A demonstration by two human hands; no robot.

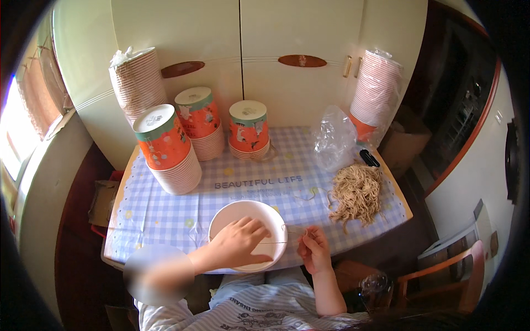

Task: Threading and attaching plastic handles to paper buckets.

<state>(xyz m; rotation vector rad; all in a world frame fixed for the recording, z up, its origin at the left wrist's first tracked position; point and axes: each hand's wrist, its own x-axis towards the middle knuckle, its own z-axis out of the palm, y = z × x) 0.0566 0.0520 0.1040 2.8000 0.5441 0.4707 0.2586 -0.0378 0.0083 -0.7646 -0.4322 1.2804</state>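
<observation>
Left hand (pixel 238 243) is lying with fingers spread inside the white round paper bowl (pixel 249 235) at the table's near edge, right hand (pixel 314 251) is pinching a thin string (pixel 276 241) across it; tan string pile (pixel 357 191) is waiting, mostly unused.

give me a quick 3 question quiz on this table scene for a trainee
1. True or false: the left hand rests inside the white bowl.
2. Which side of the bowl does the pile of tan strings lie on? A) the person's left B) the person's right C) behind the cup stacks
3. What does the right hand pinch, running across the bowl?

Key
1. True.
2. B.
3. A thin string, drawn across to the left hand.
</observation>
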